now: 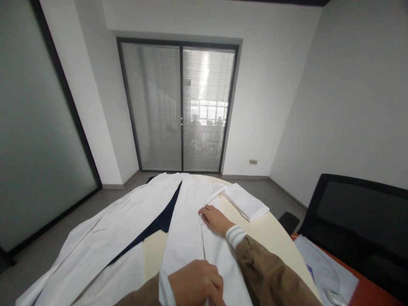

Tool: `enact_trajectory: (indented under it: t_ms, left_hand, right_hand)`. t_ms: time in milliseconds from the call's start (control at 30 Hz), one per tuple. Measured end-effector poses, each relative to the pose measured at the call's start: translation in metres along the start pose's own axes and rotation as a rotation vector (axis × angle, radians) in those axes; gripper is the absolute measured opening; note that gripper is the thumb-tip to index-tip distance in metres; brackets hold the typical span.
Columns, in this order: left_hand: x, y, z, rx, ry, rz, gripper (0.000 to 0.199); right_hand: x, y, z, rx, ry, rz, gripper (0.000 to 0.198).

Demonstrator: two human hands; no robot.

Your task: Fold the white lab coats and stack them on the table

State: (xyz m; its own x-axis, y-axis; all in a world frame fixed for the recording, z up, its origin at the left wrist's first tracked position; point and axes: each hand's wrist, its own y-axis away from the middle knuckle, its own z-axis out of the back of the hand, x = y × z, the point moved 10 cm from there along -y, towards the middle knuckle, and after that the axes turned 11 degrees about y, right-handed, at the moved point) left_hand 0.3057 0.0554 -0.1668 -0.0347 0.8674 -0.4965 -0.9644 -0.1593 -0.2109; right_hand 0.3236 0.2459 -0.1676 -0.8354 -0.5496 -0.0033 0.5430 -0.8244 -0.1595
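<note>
Worked at round cream table [280,238] between pale walls [274,76], with 1 black chair [360,221] to right | saw white garment [186,221] spread on table, lightly creased, edge lengthwise | touched edge with right hand [216,219], fingers narrow; curled left hand [196,281] over nearer part; couldn't tell grip of either

A white garment [185,221] is touched by the left hand [197,281] and right hand [216,219]; folded cloth [247,202] is laid on the table [267,233].
</note>
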Motion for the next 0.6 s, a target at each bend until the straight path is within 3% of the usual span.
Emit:
enact_trajectory:
  t_ms: [133,300,433,600]
  left_hand:
    - [-0.011,-0.001,0.003,-0.028,0.104,-0.019,0.046]
    - [-0.019,-0.002,0.017,-0.086,0.324,-0.005,0.079]
    - [-0.009,-0.001,0.005,-0.061,0.396,0.016,0.070]
    - [0.023,0.006,-0.038,0.111,0.360,0.166,0.056]
  right_hand:
    - [-0.001,0.004,0.000,-0.021,-0.035,0.023,0.030]
    - [-0.014,-0.002,0.006,-0.012,-0.040,-0.083,0.028]
    - [-0.016,-0.007,0.014,-0.081,-0.042,-0.170,0.028]
    - [0.004,0.000,-0.001,-0.042,-0.005,-0.115,0.034]
